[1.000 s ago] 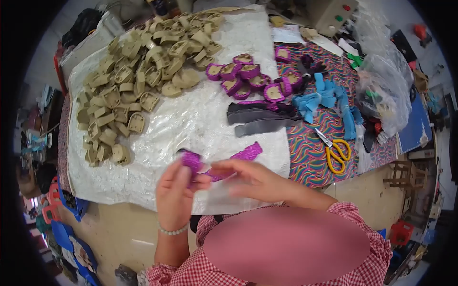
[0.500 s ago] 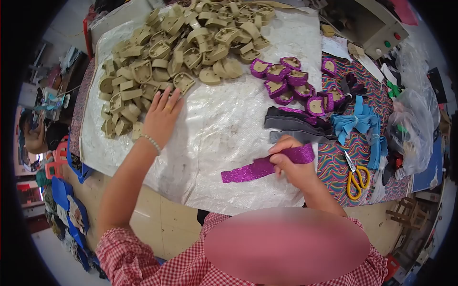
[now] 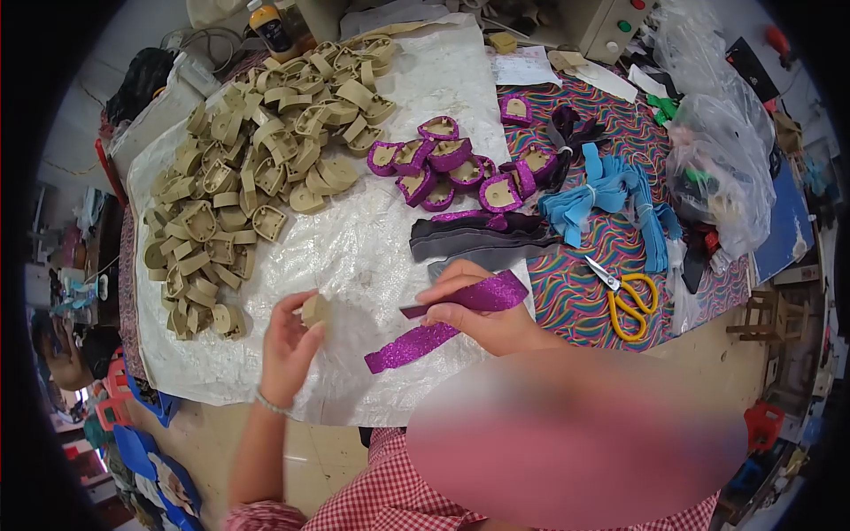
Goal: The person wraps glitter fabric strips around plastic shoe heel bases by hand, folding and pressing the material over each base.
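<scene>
My left hand point(image 3: 289, 347) is closed around a small beige shoe heel point(image 3: 313, 311), held over the white sheet point(image 3: 354, 265) between fingers and thumb. A purple glitter strip point(image 3: 491, 293) is pinched in my right hand point(image 3: 474, 310); one end hangs down towards the left, the other lies along the fingers. At the far left spreads a large heap of beige heels point(image 3: 217, 177), D-shaped with holes in their faces. Beyond my right hand sit several heels wrapped in purple glitter point(image 3: 450, 155). Dark grey strips point(image 3: 478, 239) lie just above that hand.
Yellow-handled scissors point(image 3: 630, 305) rest on the patterned cloth point(image 3: 567, 310) at the right. Above them are tied blue strips point(image 3: 584, 203). A clear plastic bag point(image 3: 722, 177) bulges at the right edge. At the back stand a bottle point(image 3: 270, 28) and a machine with buttons point(image 3: 606, 31).
My left hand has come back from the heap towards me, now with a beige heel in it. My right hand has bent the purple strip, which was stretched out flatter. The view has shifted.
</scene>
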`<state>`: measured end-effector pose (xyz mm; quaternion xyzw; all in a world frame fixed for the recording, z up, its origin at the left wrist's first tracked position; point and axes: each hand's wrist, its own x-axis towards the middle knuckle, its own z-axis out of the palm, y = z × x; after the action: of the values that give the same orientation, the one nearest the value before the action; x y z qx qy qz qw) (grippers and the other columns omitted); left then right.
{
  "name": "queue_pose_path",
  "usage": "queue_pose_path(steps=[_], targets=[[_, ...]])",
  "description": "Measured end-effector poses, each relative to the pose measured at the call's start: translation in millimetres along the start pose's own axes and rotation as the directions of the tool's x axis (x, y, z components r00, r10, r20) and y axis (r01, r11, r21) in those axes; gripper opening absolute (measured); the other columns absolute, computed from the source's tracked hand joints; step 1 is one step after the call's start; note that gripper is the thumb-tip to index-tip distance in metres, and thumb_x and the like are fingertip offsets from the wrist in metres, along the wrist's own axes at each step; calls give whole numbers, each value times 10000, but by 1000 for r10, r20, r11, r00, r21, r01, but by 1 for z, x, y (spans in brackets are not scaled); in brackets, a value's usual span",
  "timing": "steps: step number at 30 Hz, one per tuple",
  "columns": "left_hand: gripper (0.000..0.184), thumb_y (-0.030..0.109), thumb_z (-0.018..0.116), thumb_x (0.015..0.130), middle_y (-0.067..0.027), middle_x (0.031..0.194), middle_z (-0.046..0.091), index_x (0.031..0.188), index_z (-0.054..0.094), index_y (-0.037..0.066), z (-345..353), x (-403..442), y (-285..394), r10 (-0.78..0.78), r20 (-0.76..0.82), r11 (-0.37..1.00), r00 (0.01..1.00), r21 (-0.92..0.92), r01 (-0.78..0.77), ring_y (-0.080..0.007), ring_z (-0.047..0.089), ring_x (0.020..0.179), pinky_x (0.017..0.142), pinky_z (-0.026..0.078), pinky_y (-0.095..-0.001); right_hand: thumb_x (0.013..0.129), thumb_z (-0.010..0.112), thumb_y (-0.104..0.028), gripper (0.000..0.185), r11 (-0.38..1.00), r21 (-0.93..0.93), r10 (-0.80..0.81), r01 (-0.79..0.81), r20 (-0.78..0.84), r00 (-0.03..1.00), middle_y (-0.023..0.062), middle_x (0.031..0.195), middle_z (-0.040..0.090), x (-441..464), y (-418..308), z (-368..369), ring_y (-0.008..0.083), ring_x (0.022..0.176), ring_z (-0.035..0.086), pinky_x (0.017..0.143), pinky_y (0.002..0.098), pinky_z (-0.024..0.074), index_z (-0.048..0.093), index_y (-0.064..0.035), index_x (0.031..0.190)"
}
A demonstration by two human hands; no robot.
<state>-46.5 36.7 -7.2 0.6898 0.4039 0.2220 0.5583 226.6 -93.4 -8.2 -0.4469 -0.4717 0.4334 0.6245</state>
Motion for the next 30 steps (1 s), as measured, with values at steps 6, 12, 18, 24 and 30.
queue_pose_path(steps=[6,12,18,24,30], targets=[[518,311,359,1006,-158,1358,451,1434,262,36,87,-19,18,-40,182,373,982,-909,184,-265,537,1141,906,485,-344,894,611,-83,158,867,344,395,-361,-32,918,48,876,612,-1,-3,8,106,738,617,696,229,496,635,-9,1031],[529,219,414,986,-165,1414,392,1439,248,3,92,-30,35,-24,201,479,979,-857,188,-268,536,1158,983,435,-381,881,618,-65,143,995,54,88,-85,-59,994,51,847,629,-18,-18,18,98,721,607,668,232,486,635,-8,1012],[572,132,598,888,-190,1418,386,1376,355,-43,75,-34,16,31,63,865,998,-502,4,-253,530,1176,991,432,-373,871,637,-61,146,909,208,348,-362,100,932,54,840,623,-18,-29,25,110,756,624,662,234,489,627,4,1001],[668,-14,757,727,-148,1288,500,1312,436,-50,69,-36,24,-13,-42,812,999,-583,-14,-226,523,1170,983,444,-337,835,687,-70,145,929,70,359,-364,68,931,40,865,614,-7,-19,43,96,756,601,651,232,468,626,-9,951],[706,9,787,690,-138,1265,510,1304,444,-46,62,-34,18,11,-81,863,997,-502,-50,-233,536,1154,989,447,-345,820,709,-85,149,953,-96,294,-287,62,954,9,846,599,-3,-7,49,75,749,565,644,227,446,612,-25,917]])
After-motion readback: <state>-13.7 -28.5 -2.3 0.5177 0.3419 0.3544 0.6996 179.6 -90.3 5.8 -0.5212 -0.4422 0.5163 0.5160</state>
